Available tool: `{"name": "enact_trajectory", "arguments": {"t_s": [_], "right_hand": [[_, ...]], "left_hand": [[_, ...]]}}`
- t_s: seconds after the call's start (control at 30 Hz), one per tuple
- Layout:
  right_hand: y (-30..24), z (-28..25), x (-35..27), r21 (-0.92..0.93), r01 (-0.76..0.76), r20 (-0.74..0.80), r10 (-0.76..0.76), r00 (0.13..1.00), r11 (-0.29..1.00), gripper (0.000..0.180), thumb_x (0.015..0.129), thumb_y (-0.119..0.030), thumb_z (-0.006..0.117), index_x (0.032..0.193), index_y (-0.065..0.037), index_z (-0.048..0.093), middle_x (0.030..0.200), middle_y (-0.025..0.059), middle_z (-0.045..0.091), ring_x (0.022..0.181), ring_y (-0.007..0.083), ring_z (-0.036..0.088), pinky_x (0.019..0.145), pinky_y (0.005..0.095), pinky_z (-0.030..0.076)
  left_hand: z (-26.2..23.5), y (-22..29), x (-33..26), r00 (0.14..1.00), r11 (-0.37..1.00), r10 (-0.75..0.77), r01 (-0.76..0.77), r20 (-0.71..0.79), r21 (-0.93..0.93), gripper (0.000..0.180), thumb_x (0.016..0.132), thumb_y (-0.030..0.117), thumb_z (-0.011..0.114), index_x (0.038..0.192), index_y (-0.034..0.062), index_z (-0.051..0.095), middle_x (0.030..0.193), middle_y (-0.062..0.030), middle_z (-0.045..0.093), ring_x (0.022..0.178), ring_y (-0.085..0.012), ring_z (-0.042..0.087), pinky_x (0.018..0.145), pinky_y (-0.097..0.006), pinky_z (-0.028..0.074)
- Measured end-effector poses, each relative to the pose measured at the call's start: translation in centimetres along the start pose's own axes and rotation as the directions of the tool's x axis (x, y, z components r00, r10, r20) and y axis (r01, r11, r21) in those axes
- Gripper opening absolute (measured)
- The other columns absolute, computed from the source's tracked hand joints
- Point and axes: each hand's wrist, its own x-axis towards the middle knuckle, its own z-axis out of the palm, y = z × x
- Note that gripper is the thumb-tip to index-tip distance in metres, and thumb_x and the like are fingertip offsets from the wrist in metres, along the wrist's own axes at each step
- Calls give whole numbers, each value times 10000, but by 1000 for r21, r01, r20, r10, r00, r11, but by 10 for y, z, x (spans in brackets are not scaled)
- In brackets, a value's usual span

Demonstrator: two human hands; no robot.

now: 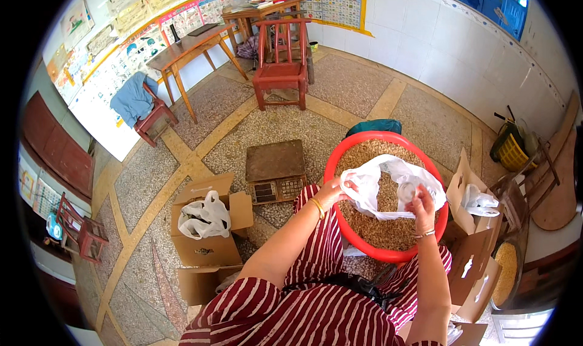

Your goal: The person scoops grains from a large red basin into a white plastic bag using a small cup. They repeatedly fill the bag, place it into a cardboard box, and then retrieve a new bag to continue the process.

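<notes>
A white plastic bag point(388, 165) is stretched wide between my two hands above a red basin point(332, 215) of small brown pieces, like grain or chips. My left hand point(331, 192) is closed on the bag's left edge. My right hand point(424, 203) is closed at the right side, by a clear, round, cup-like thing point(407, 192). The fingers there seem to grip this cup along with the bag's edge, though the bag partly hides it. Through the bag's opening the brown pieces show. The basin stands on the floor at my knees.
A scale point(276, 164) with a keypad stands left of the basin. Open cardboard boxes holding white bags flank me, one at the left point(203, 249) and one at the right point(467, 224). A teal bag point(373, 126) lies behind the basin. A red chair point(281, 76) stands farther off.
</notes>
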Motion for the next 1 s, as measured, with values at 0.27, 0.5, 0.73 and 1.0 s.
{"name": "enact_trajectory", "arguments": {"t_s": [0.27,0.5,0.73,1.0], "right_hand": [[23,-18,-48,-72,-366,232,372,899,928,477,797,-192,629,1203,-15,454,919,74,586,660,153,598,562,253,514],[100,-46,-40,-826,15,172,226,959,563,533,667,-299,702,1100,-28,551,877,143,601,789,245,605,736,318,490],[96,-26,-33,-963,-142,-78,267,961,228,396,734,-324,630,1044,-87,561,1031,189,518,903,341,565,803,397,465],[118,-23,-37,-982,-14,66,407,911,191,452,679,-327,660,1045,-82,559,1034,185,540,922,342,561,826,397,459]], "left_hand": [[1,0,1,1000,1000,-13,13,0,8,676,782,484,584,1298,116,348,991,-72,556,963,-188,558,865,-360,446],[4,1,1,1000,1000,-15,15,1,-19,595,812,431,569,1291,141,369,991,-62,554,961,-180,550,857,-350,442],[4,-1,1,1000,1000,-16,16,-3,-4,572,824,425,552,1281,125,381,996,-56,554,971,-180,542,868,-343,430],[5,0,0,1000,1000,-19,19,15,-12,624,814,471,553,1294,118,367,1015,-48,557,1003,-181,536,881,-337,422]]}}
